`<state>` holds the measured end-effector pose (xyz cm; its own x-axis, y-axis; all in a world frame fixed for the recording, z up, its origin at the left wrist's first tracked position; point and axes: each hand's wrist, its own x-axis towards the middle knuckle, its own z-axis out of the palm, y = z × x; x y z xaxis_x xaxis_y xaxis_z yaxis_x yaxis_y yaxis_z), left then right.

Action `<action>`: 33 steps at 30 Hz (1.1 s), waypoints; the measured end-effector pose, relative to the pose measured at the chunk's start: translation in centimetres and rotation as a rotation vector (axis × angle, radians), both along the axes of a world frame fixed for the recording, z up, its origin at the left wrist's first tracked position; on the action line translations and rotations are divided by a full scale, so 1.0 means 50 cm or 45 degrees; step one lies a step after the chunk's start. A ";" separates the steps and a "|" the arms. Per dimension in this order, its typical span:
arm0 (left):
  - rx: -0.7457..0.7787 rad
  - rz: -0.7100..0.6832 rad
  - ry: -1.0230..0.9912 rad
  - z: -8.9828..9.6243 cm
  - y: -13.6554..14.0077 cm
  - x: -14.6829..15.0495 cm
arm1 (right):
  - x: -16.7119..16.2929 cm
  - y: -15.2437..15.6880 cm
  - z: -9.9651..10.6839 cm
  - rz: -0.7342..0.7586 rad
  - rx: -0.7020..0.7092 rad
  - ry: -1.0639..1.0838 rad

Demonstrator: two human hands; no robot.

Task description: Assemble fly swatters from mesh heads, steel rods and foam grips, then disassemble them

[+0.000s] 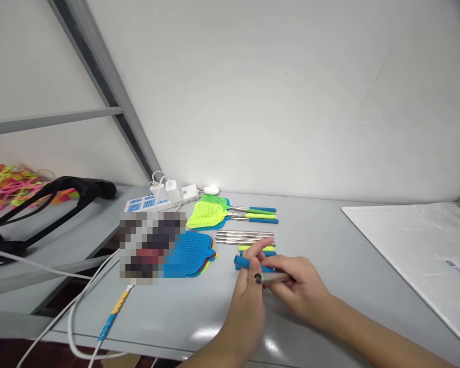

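Note:
My left hand (pixel 249 286) is closed on a blue tube-shaped handle (pixel 242 261), pinched between thumb and fingers. In my right hand (pixel 301 281) is a silvery cylinder (pixel 272 277) with a dark round end pointing left, close by the left thumb. The right fingers also meet the blue handle's right end. Just behind the hands lie more handles, a yellow-green one (pixel 246 248) and blue ones, partly hidden. Several metal rods (pixel 241 236) lie side by side beyond them. To the left is a stack of fly swatter heads (pixel 197 253), blue on top.
Fly swatters with rods and handles attached (pixel 209 214) lie at the back. A power strip (pixel 141 203) with chargers and white cables is at back left, near a black frame (pixel 80 204). White wrapping (pixel 417 245) covers the right side. A blurred patch hides something left.

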<state>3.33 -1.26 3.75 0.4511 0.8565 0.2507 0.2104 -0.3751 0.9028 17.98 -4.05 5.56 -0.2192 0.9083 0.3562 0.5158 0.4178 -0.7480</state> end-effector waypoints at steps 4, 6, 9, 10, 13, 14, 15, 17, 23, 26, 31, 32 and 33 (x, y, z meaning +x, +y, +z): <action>-0.236 0.161 -0.184 -0.010 0.008 -0.072 | 0.021 -0.002 -0.039 0.077 0.357 -0.568; -0.137 0.135 0.018 -0.012 0.018 -0.118 | 0.033 0.001 -0.054 0.096 0.401 -0.761; 0.075 -0.015 0.405 -0.014 0.027 -0.162 | 0.037 0.006 -0.069 0.089 0.409 -0.873; 0.145 -0.040 0.495 -0.016 0.029 -0.166 | 0.036 0.009 -0.073 0.071 0.419 -0.888; 0.315 -0.043 0.650 -0.022 0.032 -0.156 | 0.032 0.012 -0.082 -0.011 0.453 -0.915; 0.353 -0.035 0.677 -0.023 0.034 -0.150 | 0.033 0.012 -0.083 -0.035 0.459 -0.923; 0.384 -0.025 0.692 -0.025 0.036 -0.144 | 0.034 0.011 -0.084 -0.059 0.462 -0.934; 0.412 -0.012 0.692 -0.026 0.041 -0.137 | 0.039 0.009 -0.082 -0.100 0.474 -0.950; 0.278 0.077 0.691 -0.022 0.046 -0.137 | 0.041 0.010 -0.079 -0.148 0.456 -0.894; 0.282 0.127 0.635 -0.022 0.046 -0.132 | 0.035 0.015 -0.083 -0.146 0.408 -0.869; 0.387 0.148 0.618 -0.032 0.049 -0.124 | 0.027 0.016 -0.085 -0.158 0.291 -0.799; 0.400 0.154 0.633 -0.034 0.049 -0.122 | 0.027 0.015 -0.082 -0.174 0.237 -0.746; 0.408 0.164 0.648 -0.036 0.049 -0.120 | 0.029 0.015 -0.077 -0.199 0.161 -0.674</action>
<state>-2.65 1.20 1.96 0.4795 0.8300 0.2850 0.6475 -0.5539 0.5235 19.43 -3.32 1.71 -0.2639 0.9016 0.3427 0.8698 0.3760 -0.3195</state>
